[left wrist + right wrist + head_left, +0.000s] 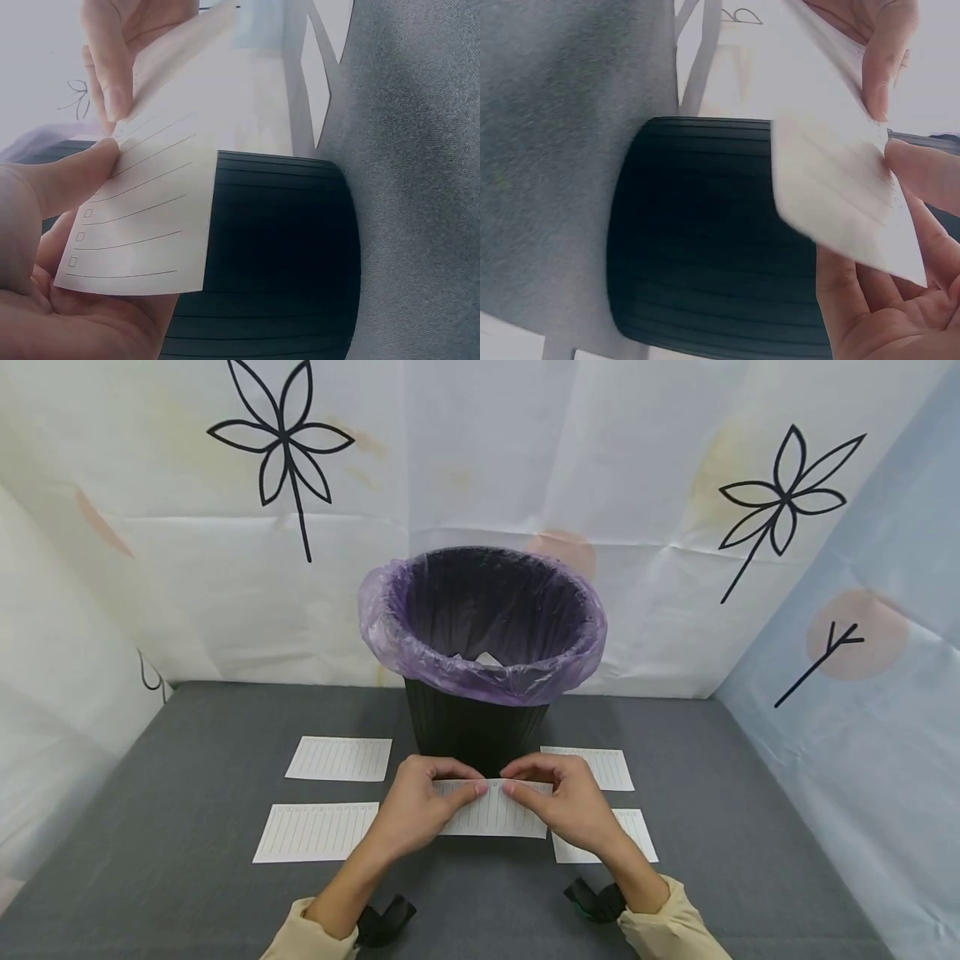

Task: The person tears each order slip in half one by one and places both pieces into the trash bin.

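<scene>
Both hands hold one white lined paper slip point(492, 814) by its upper edge, in front of the bin. The left hand point(420, 802) pinches it between thumb and fingers just left of its middle. My right hand point(566, 802) pinches the same edge a little to the right, and the two thumb tips are close together. In the left wrist view the slip point(150, 217) shows ruled lines with small boxes along one edge. From the right wrist the slip point(840, 187) looks bent, with the right-hand fingers behind it. No tear can be made out.
A black bin point(480, 722) with a purple liner point(375, 610) stands behind the hands, some white paper point(487, 659) inside. Lined slips lie at left, one far point(339, 758) and one near point(317, 832), and at right, one far point(611, 768) and one near point(637, 831), on the grey table point(187, 777).
</scene>
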The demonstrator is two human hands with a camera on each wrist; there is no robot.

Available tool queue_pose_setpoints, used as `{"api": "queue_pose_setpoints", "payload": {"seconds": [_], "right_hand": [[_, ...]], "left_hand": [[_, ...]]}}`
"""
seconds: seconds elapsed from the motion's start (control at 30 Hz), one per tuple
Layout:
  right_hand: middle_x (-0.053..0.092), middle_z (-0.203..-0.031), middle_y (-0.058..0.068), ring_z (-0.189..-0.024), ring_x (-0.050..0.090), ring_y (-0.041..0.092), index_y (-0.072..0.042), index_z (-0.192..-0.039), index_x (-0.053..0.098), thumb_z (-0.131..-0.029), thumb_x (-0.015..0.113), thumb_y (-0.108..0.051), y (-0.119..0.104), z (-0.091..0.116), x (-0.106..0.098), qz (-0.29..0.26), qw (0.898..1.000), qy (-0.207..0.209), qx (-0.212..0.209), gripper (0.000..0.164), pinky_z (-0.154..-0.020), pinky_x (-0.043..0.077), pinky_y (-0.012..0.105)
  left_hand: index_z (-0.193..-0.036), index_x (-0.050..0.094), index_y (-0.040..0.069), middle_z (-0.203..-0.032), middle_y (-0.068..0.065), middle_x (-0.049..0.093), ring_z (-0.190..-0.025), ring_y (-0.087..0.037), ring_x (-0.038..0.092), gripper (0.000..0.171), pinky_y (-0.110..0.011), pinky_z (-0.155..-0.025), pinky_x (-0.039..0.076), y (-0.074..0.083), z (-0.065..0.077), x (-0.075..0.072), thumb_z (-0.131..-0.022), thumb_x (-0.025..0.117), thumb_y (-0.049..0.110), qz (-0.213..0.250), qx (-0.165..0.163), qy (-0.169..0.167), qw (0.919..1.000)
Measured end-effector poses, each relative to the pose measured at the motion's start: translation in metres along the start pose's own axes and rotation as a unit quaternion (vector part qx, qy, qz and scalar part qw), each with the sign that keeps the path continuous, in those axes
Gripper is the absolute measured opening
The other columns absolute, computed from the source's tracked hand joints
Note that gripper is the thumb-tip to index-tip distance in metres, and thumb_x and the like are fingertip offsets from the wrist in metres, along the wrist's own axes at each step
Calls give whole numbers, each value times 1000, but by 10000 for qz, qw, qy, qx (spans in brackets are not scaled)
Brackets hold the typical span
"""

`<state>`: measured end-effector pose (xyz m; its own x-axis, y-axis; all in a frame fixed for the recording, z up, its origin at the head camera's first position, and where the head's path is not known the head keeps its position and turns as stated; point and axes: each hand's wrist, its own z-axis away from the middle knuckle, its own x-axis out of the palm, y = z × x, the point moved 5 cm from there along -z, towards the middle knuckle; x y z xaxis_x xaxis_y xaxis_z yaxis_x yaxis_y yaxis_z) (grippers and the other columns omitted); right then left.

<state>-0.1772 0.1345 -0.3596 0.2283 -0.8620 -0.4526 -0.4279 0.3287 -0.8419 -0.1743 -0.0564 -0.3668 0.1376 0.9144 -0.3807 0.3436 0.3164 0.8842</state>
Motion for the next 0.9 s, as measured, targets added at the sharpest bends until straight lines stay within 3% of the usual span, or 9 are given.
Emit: {"api": "queue_pose_setpoints", "payload": {"seconds": [0.13,0.33,0.9], "right_hand": [[75,-95,-3,-96,71,17,-11,-99,79,-90,78,-13,-4,-1,2,5,10000,6,-44,8,-84,56,41],[75,-92,-6,-91,71,14,-13,-96,79,-90,79,-13,-7,-2,6,-21,10000,-55,-60,6,-81,55,35],[76,-90,-1,-86,69,13,-11,-93,80,-89,79,-11,-6,-1,8,163,9995,55,-248,4,-79,56,38]], "left_hand": [[-90,82,13,-87,10,75,-86,-10,69,4,-31,-76,55,3,1,-1,-89,81,16,32,152,-1,9999],[-93,82,11,-90,5,77,-87,-12,70,6,-30,-76,56,6,4,-1,-89,80,15,71,325,-20,9994],[-92,80,14,-90,7,76,-91,-7,70,5,-33,-83,56,9,10,0,-93,77,17,-228,311,64,9992]]}}
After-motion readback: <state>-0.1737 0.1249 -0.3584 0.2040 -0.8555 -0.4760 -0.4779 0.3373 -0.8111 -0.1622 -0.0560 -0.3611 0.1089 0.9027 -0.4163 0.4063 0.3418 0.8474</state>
